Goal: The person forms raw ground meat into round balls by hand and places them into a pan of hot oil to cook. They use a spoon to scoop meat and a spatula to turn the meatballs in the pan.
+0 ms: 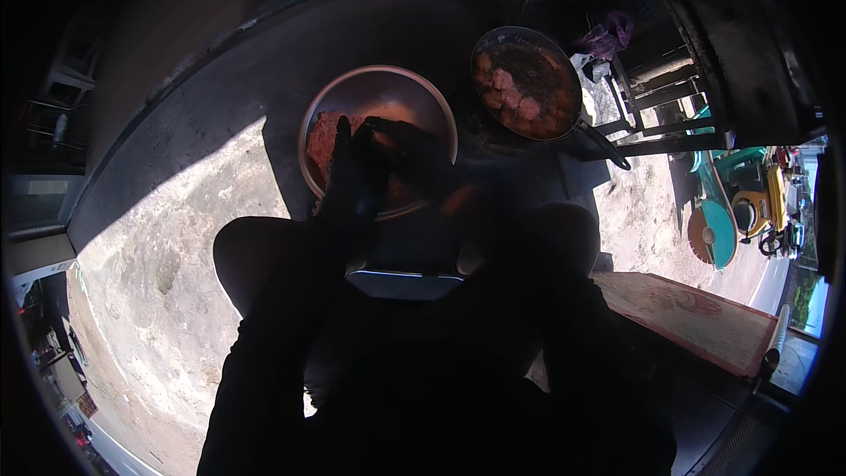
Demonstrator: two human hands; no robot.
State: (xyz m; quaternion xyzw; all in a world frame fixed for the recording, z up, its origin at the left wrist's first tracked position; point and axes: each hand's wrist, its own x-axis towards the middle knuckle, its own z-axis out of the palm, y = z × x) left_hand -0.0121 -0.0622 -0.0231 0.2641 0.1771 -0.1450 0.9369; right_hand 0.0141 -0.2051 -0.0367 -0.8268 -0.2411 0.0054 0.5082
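Observation:
A metal bowl (pixel 429 107) holds reddish minced meat (pixel 320 143) at its left side. My left hand (pixel 352 167), dark in the shadow, is inside the bowl beside the meat, fingers pointing up and pressed together. My right hand (pixel 405 145) reaches in from the right with fingers curled toward the left one; whatever is between them is hidden. To the upper right, a black frying pan (pixel 538 66) with a long handle holds pink lumps (pixel 507 88) and browner pieces round them.
Dark rack or table frame (pixel 670 79) at upper right, purple bag (pixel 608 35) beside it. Teal disc (pixel 714 234) and yellow machinery (pixel 756 207) at far right. Printed board (pixel 696 317) at lower right. My knees flank the bowl's near side; sunlit concrete (pixel 167 273) lies left.

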